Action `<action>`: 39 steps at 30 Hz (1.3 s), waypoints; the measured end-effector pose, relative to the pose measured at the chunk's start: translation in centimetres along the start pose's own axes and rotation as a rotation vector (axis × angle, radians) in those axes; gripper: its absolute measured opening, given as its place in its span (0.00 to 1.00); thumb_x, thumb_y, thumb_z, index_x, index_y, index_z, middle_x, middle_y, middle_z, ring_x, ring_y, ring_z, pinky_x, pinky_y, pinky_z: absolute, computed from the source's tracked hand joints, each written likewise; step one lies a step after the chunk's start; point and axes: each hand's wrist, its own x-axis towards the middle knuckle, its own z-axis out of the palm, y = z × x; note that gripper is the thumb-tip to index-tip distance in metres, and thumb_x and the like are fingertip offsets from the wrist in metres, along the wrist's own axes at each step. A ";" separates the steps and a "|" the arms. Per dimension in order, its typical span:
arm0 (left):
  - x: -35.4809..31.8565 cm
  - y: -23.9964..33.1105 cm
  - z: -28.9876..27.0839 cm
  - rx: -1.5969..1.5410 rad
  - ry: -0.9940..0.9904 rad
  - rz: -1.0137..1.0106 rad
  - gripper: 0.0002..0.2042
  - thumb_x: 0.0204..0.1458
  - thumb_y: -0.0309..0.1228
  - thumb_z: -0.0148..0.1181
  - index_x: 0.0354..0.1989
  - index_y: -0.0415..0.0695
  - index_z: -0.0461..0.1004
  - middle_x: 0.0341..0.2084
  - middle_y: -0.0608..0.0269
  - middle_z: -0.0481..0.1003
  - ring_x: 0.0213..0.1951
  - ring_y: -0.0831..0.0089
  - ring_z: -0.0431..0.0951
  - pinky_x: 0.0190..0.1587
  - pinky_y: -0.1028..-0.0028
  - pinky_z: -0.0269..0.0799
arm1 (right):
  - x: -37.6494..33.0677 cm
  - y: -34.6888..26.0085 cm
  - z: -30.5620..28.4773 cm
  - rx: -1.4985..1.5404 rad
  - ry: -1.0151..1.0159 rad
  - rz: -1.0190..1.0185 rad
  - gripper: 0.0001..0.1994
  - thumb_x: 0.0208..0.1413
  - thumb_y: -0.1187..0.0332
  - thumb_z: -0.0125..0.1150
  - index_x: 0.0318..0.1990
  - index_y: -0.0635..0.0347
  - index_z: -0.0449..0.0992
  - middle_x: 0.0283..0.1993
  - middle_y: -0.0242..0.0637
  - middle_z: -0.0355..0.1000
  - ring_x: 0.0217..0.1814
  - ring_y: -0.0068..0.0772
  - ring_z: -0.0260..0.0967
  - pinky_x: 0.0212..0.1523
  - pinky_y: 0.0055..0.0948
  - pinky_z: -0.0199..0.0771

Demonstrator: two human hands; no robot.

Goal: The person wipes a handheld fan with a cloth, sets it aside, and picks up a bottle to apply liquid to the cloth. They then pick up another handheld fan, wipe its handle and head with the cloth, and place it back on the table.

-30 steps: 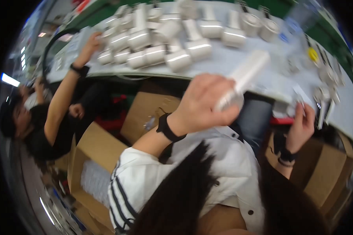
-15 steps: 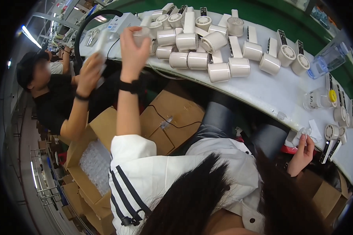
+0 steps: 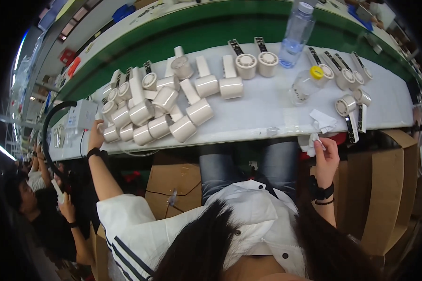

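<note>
My left hand (image 3: 95, 136) reaches to the left end of a cluster of white cylindrical devices with flat handles. Its fingers close around the pale handle of the outermost white cylindrical device (image 3: 110, 134), partly hidden by the hand. In my right hand (image 3: 328, 157), at the table's front edge, a crumpled white tissue (image 3: 309, 144) is pinched between thumb and fingers. Beyond it a flat white paper piece (image 3: 322, 121) lies on the table. Several more devices stand or lie in the cluster, such as one lying on its side (image 3: 199, 111).
A clear bottle (image 3: 293, 42) and a clear jar with a yellow lid (image 3: 302, 86) stand on the white table (image 3: 248, 114). More devices (image 3: 346, 105) lie at right. A white box (image 3: 82, 114) sits at left, near a co-worker (image 3: 47, 210). Cardboard boxes (image 3: 176, 180) are below.
The view has swung rightward. My left hand has come down from a raised position with a pale round item to the cluster's left end. My right hand still pinches the tissue.
</note>
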 end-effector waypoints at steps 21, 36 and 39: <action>-6.1 46.3 11.2 -0.077 -0.069 0.864 0.36 0.38 0.49 0.64 0.52 0.38 0.63 0.41 0.38 0.69 0.45 0.44 0.70 0.55 0.49 0.58 | 1.8 -0.5 7.3 -0.250 -0.204 -0.358 0.13 0.47 0.79 0.57 0.41 0.59 0.75 0.43 0.39 0.69 0.43 0.39 0.65 0.39 0.27 0.68; -14.0 41.1 4.8 -1.011 0.337 0.744 0.05 0.47 0.28 0.52 0.29 0.38 0.69 0.30 0.55 0.70 0.34 0.64 0.70 0.39 0.73 0.64 | 2.0 -3.5 6.9 0.365 -0.185 -0.015 0.11 0.50 0.83 0.54 0.41 0.63 0.72 0.43 0.33 0.69 0.42 0.20 0.65 0.38 0.18 0.66; -18.8 39.4 4.9 -1.086 0.411 0.733 0.04 0.45 0.25 0.55 0.28 0.38 0.69 0.30 0.54 0.71 0.33 0.66 0.70 0.39 0.74 0.65 | 2.0 -8.9 8.3 0.730 -0.111 0.018 0.12 0.46 0.84 0.56 0.40 0.63 0.72 0.45 0.36 0.68 0.42 0.24 0.65 0.38 0.18 0.66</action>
